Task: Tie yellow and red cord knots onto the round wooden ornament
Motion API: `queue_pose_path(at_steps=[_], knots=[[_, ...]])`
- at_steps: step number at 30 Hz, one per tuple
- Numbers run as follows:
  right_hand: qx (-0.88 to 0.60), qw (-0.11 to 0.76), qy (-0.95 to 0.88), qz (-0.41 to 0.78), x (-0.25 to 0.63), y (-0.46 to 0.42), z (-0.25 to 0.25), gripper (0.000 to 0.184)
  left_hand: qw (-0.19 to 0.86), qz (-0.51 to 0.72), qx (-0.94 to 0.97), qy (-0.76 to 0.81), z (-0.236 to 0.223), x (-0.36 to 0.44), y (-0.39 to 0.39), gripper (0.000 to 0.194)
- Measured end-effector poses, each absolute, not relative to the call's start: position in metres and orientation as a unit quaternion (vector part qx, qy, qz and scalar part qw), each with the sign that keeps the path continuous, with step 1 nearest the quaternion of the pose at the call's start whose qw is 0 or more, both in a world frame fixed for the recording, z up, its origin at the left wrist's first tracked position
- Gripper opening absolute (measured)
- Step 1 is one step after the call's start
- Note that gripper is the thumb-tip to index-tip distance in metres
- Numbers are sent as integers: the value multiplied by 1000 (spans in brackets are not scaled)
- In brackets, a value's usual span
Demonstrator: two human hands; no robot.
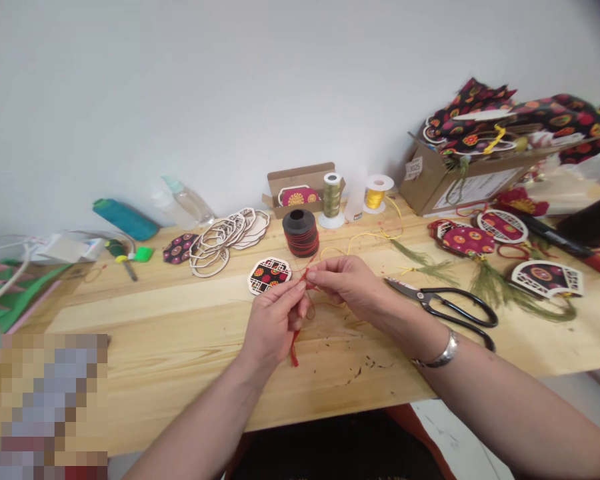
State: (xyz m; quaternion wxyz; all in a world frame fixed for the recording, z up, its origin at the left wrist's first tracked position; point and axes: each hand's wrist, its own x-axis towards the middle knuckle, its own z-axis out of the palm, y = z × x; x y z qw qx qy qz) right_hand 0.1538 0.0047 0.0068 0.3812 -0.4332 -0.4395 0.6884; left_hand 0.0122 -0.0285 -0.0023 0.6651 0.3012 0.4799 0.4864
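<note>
My left hand and my right hand meet over the table, fingertips almost touching. Both pinch a red cord, whose end hangs below my left hand. Thin dark red thread runs near the fingers, by a black spool wound with red and black thread. Just behind my left hand lies a patterned fabric pendant with a pale cut-out frame. Black-handled scissors rest to the right of my right hand, blades partly apart. The knot or join between my fingertips is too small to make out.
Pale frames are piled at the back left near a teal thread cone. A green thread spool and a yellow cord spool stand behind. At right are finished-looking pendants, green tassels and a full cardboard box.
</note>
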Motion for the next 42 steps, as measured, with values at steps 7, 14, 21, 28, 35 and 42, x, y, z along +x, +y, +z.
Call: queue_pose_path(at_steps=[7,14,21,28,35,42], knots=[[-439,380,-436,688,153,5,9,17,668,491,297,475,-3,12,-29,15],[-420,377,-444,696,154,4,11,17,670,489,297,474,-3,12,-29,14],[-428,371,-434,700,154,3,11,17,669,489,300,472,-4,13,-28,13],[-424,355,-414,723,155,5,9,23,668,488,300,476,-3,12,-28,15],[-412,373,-438,707,154,3,10,22,671,484,303,472,-4,11,-28,14],[-427,373,-431,702,154,5,6,18,668,482,308,476,-4,11,-28,15]])
